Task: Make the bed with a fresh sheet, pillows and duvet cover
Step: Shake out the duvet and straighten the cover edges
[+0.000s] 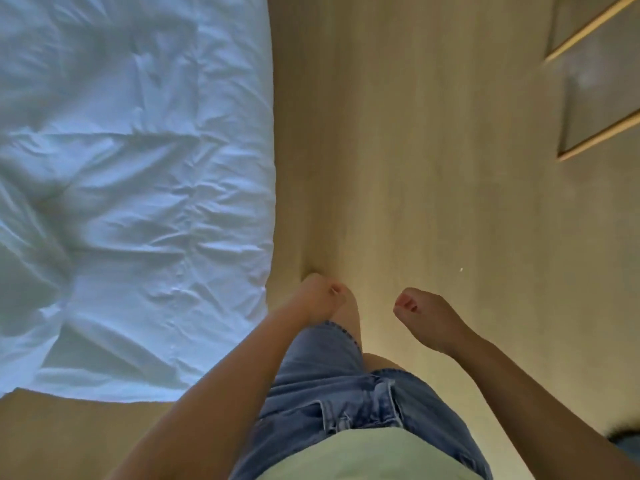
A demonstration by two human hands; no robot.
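Flooring (433, 150) of pale wood runs down the middle and right of the frame and shows again in the lower left corner. White bedding (121, 168) fills the upper and middle left, creased and puffy, lying spread flat; its right edge runs down the centre-left and its near edge ends at lower left. Whether it is the duvet or the sheet I cannot tell.

At the bottom centre the person wears blue denim shorts (329, 393) and a pale green top (363, 459). Both bare forearms reach up from the bottom edge. The left hand (322, 301) hangs just beside the bedding's right edge without touching it, fingers curled loosely, gripping nothing. The right hand (426, 317) is near it at centre-right over the floor — fingers also slackly curled, nothing in them.

Two wood-framed panels (595, 98) lean in the upper right, blurred. A dark object (625, 441) sits at the lower right edge, too cropped to identify. A small white speck (461, 270) lies on the floor above the right hand.
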